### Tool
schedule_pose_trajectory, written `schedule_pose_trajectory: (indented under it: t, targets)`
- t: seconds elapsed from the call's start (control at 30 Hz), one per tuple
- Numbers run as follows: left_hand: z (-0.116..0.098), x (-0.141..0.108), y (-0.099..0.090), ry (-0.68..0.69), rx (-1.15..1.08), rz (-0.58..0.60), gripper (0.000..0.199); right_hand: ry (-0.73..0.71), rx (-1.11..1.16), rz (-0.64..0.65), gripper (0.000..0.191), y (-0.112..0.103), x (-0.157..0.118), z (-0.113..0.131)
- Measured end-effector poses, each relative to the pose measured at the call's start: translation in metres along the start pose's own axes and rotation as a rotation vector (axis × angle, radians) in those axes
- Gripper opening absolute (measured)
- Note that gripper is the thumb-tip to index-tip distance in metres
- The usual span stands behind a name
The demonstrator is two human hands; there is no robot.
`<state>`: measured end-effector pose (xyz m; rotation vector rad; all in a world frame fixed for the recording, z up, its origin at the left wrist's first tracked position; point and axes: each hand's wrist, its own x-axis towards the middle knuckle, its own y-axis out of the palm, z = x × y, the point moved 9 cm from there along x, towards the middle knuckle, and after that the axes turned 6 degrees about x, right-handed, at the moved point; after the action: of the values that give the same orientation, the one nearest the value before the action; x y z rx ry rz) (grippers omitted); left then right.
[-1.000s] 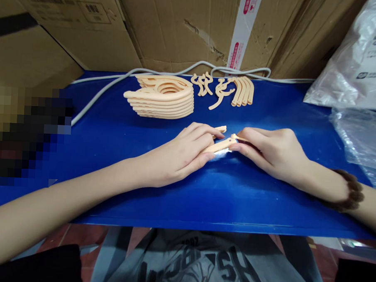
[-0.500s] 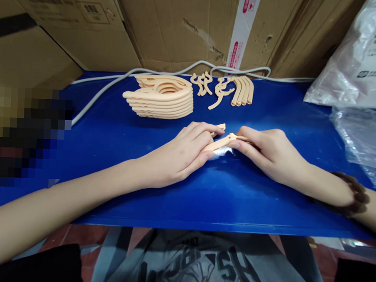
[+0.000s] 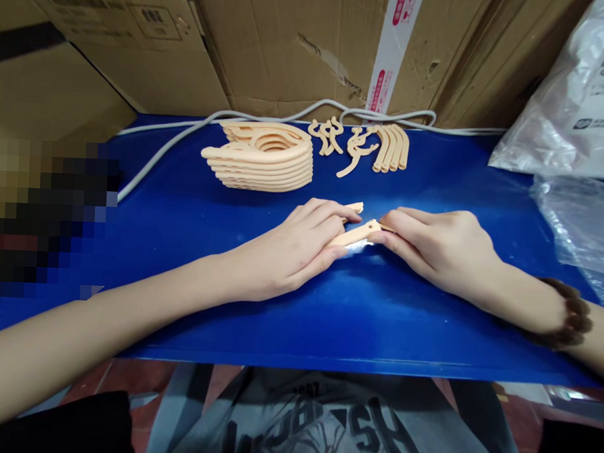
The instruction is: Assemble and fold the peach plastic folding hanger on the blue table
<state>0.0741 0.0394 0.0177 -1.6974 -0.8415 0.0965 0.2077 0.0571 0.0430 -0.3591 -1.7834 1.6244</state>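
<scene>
Cream plastic-looking bar, smooth, round hole near its right end. Left hand curled over its left part, gripping it; right hand, thumb and finger nearly together, pinches a thin strip at the holed end.

left hand partly hides cream piece

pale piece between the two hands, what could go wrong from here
The pale piece might twist or slip, as the left grip holds it while the right grip pinches a thin part at its holed end. The layered stack beyond the left grip could slide if knocked.
</scene>
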Motion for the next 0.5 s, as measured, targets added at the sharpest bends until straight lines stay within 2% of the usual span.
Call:
schedule_pose_trajectory:
  t: [0.23, 0.5]
  targets:
    - [-0.003, 0.002, -0.001, -0.014, -0.01, 0.063, 0.044, -0.066, -0.144, -0.046, 0.067, -0.003, -0.001, 0.006]
    - [-0.002, 0.003, -0.001, -0.014, -0.028, 0.084, 0.046, -0.171, -0.253, -0.147, 0.056, -0.007, -0.004, 0.016]
